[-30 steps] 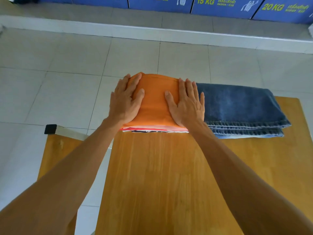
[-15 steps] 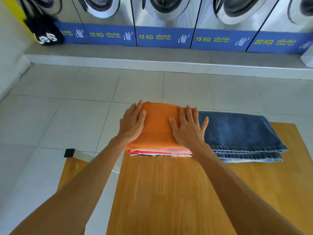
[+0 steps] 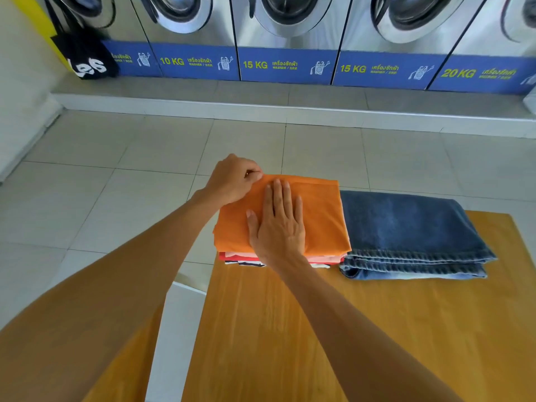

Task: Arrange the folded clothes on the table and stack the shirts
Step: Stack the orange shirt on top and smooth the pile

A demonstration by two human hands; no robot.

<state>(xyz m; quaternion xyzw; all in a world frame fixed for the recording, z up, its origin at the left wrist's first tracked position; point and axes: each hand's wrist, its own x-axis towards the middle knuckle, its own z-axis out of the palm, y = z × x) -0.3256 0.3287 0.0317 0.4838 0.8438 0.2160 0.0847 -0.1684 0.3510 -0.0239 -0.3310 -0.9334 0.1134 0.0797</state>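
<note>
2 labels "15 KG" washers | bag "Lee" | L hand pinches orange shirt

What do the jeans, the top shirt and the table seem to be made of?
Jeans: blue denim, matte, with stitched hems.
Top shirt: smooth orange fabric, probably thin knit; the fibre is unclear.
Table: wood or wood-look laminate, with streaky grain and a slight sheen.
</note>
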